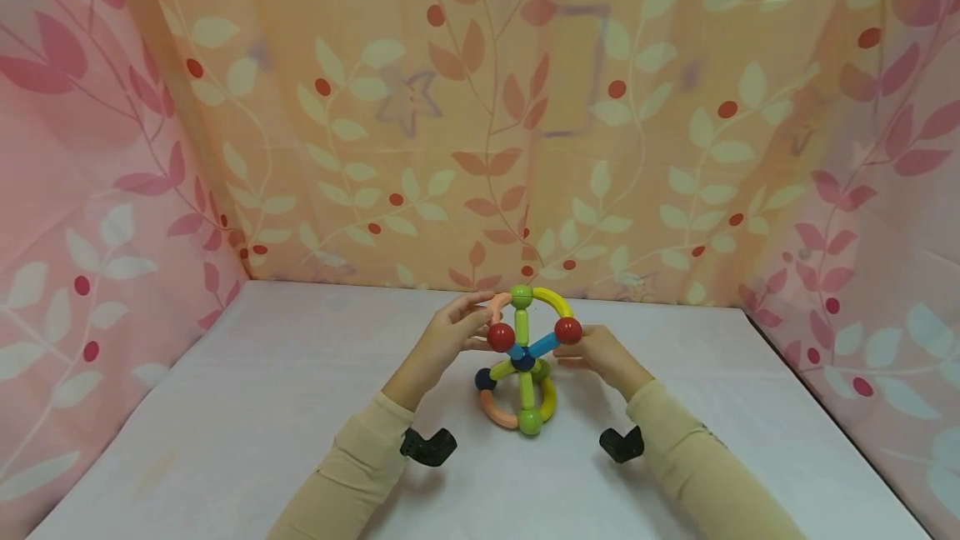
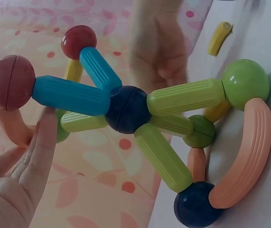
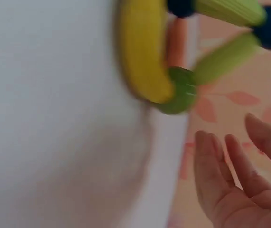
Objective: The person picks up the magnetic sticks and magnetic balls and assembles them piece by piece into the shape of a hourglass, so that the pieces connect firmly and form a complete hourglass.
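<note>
A toy of coloured sticks and balls stands upright on the white table. Its dark blue centre ball joins blue and light green sticks; red balls top the blue ones. Yellow and orange curved sticks link the outer balls. On the toy's left, my left hand reaches its straight fingers to the upper orange curved stick and touches it. My right hand is on the other side, behind the right red ball in the head view. In the right wrist view its fingers hold nothing, apart from the lower green ball.
A loose yellow curved piece shows on the table in the left wrist view. Black wrist mounts jut from both sleeves. Patterned cloth hangs behind the table and along both sides.
</note>
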A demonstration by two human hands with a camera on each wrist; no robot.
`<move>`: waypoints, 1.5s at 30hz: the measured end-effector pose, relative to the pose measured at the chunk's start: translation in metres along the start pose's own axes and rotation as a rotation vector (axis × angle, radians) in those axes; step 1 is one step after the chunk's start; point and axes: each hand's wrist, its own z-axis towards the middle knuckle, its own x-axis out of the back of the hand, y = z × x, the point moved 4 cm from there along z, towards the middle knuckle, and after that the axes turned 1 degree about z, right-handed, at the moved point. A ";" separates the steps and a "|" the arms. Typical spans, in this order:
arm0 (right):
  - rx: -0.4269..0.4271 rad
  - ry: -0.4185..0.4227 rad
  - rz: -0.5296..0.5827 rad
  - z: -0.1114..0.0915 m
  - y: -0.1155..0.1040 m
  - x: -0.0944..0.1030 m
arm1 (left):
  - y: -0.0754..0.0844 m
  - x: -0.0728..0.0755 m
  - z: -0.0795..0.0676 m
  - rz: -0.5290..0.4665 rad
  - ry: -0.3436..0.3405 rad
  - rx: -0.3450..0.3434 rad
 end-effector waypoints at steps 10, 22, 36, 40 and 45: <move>0.116 -0.045 0.063 -0.011 -0.068 0.018 | -0.005 0.005 0.008 0.015 0.106 0.058; 0.067 0.013 0.046 -0.009 -0.070 0.009 | 0.011 0.001 0.035 -0.017 0.085 0.209; 0.056 -0.002 0.016 -0.012 -0.074 0.012 | 0.014 -0.007 0.040 -0.016 0.111 0.199; 0.057 -0.006 0.016 -0.013 -0.075 0.012 | 0.015 -0.007 0.040 -0.009 0.121 0.194; 0.050 0.003 0.025 -0.014 -0.073 0.013 | 0.016 -0.007 0.038 0.035 0.111 0.194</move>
